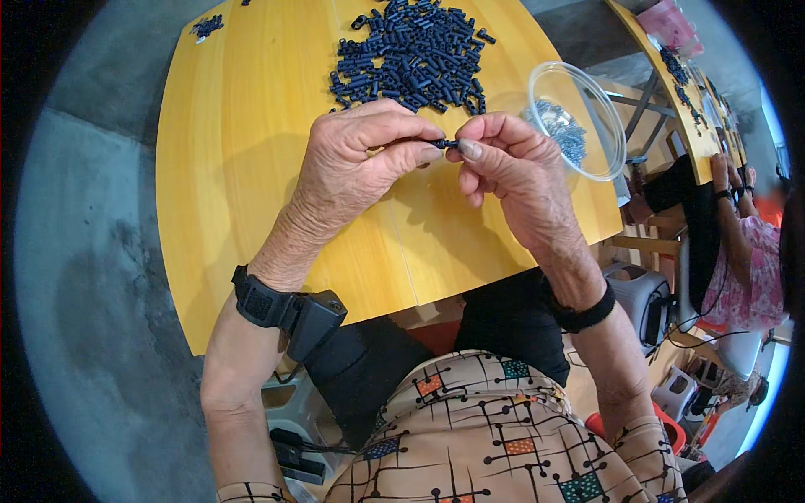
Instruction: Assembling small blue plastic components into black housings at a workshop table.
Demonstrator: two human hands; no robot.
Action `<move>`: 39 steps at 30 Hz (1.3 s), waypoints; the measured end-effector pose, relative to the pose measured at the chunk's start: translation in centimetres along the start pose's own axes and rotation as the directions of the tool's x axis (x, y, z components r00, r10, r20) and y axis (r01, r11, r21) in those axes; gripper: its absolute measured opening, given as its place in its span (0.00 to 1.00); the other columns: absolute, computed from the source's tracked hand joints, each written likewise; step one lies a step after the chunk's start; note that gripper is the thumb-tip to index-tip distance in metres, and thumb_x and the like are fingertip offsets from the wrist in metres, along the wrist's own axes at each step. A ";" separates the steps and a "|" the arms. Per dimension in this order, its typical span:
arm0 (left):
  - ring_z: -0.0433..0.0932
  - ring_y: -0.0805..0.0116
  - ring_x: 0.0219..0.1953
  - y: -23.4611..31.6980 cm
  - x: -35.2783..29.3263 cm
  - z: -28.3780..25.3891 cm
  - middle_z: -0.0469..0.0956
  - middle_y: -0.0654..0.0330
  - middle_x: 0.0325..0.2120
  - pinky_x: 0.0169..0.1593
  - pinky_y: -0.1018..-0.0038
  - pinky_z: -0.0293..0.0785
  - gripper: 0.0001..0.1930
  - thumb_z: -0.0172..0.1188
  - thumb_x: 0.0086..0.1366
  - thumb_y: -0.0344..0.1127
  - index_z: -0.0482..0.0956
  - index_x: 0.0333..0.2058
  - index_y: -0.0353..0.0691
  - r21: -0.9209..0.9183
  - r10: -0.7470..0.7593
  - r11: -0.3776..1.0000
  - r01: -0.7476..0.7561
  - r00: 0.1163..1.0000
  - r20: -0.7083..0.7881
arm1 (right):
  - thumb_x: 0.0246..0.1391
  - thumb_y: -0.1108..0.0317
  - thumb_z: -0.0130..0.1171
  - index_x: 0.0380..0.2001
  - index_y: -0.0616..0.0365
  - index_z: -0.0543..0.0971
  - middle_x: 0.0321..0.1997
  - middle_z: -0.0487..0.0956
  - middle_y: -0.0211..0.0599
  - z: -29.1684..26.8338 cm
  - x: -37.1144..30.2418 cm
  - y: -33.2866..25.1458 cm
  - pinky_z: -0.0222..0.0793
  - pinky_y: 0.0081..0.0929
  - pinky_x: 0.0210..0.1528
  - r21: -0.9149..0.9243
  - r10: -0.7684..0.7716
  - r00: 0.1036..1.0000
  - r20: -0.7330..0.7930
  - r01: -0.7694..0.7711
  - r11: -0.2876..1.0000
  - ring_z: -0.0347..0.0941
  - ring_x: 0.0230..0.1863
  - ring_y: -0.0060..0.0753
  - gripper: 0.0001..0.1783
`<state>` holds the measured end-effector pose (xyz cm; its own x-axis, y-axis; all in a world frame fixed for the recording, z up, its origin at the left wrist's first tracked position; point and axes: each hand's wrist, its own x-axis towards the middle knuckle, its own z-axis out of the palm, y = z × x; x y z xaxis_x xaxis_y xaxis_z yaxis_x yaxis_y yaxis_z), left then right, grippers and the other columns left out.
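Small dark part (446, 143); between both hands (356, 151)

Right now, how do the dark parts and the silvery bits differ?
The dark parts lie loose on the yellow table; the silvery bits sit inside a clear round tub. The dark parts look chunkier, the silvery bits finer. The dark parts spread wider than the silvery bits. Both form heaps.
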<state>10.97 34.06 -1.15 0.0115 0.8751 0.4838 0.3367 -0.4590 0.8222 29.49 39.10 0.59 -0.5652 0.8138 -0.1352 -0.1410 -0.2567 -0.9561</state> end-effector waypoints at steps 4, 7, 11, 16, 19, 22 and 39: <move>0.75 0.74 0.27 -0.1 0.0 0.0 0.78 0.59 0.25 0.31 0.81 0.72 0.07 0.64 0.50 0.24 0.80 0.31 0.33 0.010 0.029 1.000 -0.029 1.000 -0.001 | 0.52 0.73 0.58 0.33 0.63 0.76 0.26 0.78 0.33 0.2 -0.1 -0.1 0.69 0.14 0.22 -0.063 -0.017 1.000 -0.019 0.016 0.998 0.73 0.21 0.18 0.06; 0.75 0.74 0.26 -0.2 0.0 0.1 0.78 0.59 0.24 0.31 0.81 0.72 0.07 0.64 0.50 0.24 0.80 0.31 0.33 0.022 0.036 0.999 -0.036 0.999 0.004 | 0.51 0.74 0.58 0.32 0.63 0.76 0.24 0.77 0.32 0.3 -0.2 -0.1 0.70 0.14 0.22 -0.132 -0.043 0.998 -0.035 0.038 0.991 0.73 0.21 0.18 0.05; 0.75 0.74 0.26 -0.3 0.0 0.1 0.77 0.60 0.24 0.31 0.81 0.71 0.07 0.64 0.50 0.24 0.80 0.31 0.33 0.041 0.053 0.998 -0.054 0.998 0.018 | 0.50 0.77 0.58 0.29 0.64 0.76 0.22 0.77 0.31 0.4 -0.4 -0.1 0.69 0.13 0.22 -0.324 -0.226 0.974 0.001 0.215 0.921 0.72 0.21 0.16 0.03; 0.75 0.74 0.25 -0.5 0.0 0.3 0.77 0.60 0.23 0.29 0.81 0.72 0.07 0.63 0.51 0.24 0.80 0.31 0.32 0.050 0.075 0.996 -0.076 0.997 0.034 | 0.49 0.78 0.58 0.28 0.63 0.76 0.21 0.76 0.29 0.6 -0.5 0.1 0.68 0.13 0.23 -0.474 -0.334 0.942 0.019 0.302 0.827 0.71 0.21 0.14 0.02; 0.76 0.74 0.25 -0.3 0.0 0.2 0.77 0.59 0.23 0.29 0.81 0.72 0.06 0.63 0.51 0.24 0.80 0.31 0.32 0.036 0.043 0.998 -0.045 0.998 0.048 | 0.48 0.78 0.58 0.28 0.63 0.76 0.21 0.76 0.29 0.5 -0.6 0.3 0.68 0.13 0.24 -0.518 -0.348 0.937 0.021 0.308 0.798 0.71 0.22 0.14 0.02; 0.76 0.74 0.25 0.0 -0.1 0.3 0.77 0.59 0.23 0.30 0.81 0.72 0.06 0.62 0.52 0.23 0.79 0.31 0.31 -0.003 -0.014 1.000 0.014 0.998 0.054 | 0.46 0.78 0.59 0.27 0.62 0.76 0.21 0.77 0.31 0.3 -0.5 0.5 0.69 0.17 0.24 -0.591 -0.433 0.899 0.066 0.385 0.709 0.73 0.22 0.20 0.03; 0.77 0.74 0.24 -0.4 -0.1 0.6 0.77 0.60 0.22 0.27 0.82 0.73 0.05 0.62 0.52 0.23 0.80 0.30 0.34 0.047 0.082 0.996 -0.080 0.995 -0.053 | 0.54 0.74 0.55 0.35 0.65 0.75 0.31 0.78 0.38 0.4 0.1 0.2 0.75 0.19 0.30 -0.061 -0.096 0.995 0.032 0.098 0.993 0.76 0.28 0.23 0.06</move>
<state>11.38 34.25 -1.66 -0.0110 0.8250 0.5651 0.3785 -0.5197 0.7660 29.08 38.86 0.47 -0.5746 0.8177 -0.0346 -0.1455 -0.1437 -0.9789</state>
